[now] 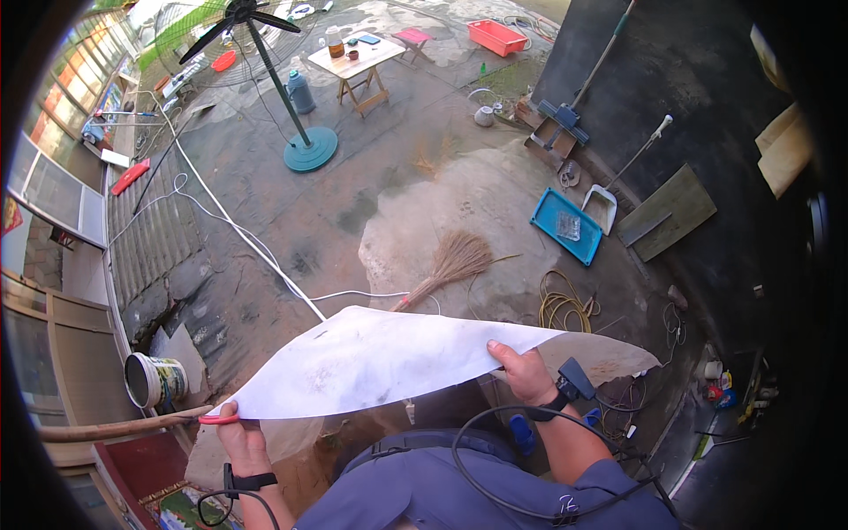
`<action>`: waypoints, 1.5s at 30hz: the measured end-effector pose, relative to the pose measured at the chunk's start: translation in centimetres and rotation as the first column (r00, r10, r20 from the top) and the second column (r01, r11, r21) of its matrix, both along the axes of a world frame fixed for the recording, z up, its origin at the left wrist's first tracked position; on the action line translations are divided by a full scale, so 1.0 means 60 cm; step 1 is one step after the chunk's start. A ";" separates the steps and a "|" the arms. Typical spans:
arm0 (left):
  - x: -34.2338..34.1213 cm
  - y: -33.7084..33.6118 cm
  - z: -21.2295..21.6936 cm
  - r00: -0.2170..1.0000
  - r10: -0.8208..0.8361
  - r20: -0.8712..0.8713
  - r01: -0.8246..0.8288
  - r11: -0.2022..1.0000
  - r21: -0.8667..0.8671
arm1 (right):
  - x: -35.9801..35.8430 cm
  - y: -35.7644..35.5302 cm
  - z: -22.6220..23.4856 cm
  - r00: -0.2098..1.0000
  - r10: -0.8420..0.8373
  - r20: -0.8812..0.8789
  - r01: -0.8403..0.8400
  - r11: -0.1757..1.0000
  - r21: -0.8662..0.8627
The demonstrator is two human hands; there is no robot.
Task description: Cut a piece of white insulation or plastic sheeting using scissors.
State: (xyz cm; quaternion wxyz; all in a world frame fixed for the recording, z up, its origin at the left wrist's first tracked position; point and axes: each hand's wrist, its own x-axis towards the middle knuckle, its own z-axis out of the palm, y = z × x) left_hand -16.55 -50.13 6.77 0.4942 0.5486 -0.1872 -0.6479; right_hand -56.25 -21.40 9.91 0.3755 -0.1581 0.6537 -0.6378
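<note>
A large white sheet (380, 358), smudged grey, is held out flat in front of me. My right hand (523, 371) pinches its near right edge, thumb on top. My left hand (238, 437) is closed around red-handled scissors (218, 420) at the sheet's left corner. A second pale sheet (609, 358) shows under the right end. Both wrists wear black bands, with a black cable looping from them across my blue shirt.
Below on the concrete yard lie a straw broom (450, 265), a coiled yellow rope (561, 305), a blue tray (565, 225), a white dustpan (603, 208) and a white hose (238, 234). A standing fan (305, 146) and folding table (362, 62) are farther off. A bucket (152, 380) sits at left.
</note>
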 end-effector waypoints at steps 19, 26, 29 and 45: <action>-0.755 -0.402 0.050 0.921 -0.351 -0.170 0.347 0.936 -0.049 | -0.506 -0.187 0.086 0.916 -0.399 -0.048 0.397 0.917 -0.041; -1.043 -0.547 -0.013 0.857 -0.472 -0.207 0.478 0.878 -0.024 | -0.667 -0.296 0.085 0.819 -0.573 0.024 0.574 0.817 -0.051; -1.159 -0.605 -0.018 0.848 -0.502 -0.169 0.516 0.855 0.050 | -0.741 -0.340 0.107 0.783 -0.620 -0.045 0.618 0.784 -0.048; -1.787 -0.759 0.004 0.585 -0.809 -0.058 0.811 0.584 0.038 | -1.160 -0.467 0.152 0.476 -0.826 -0.302 0.831 0.535 -0.151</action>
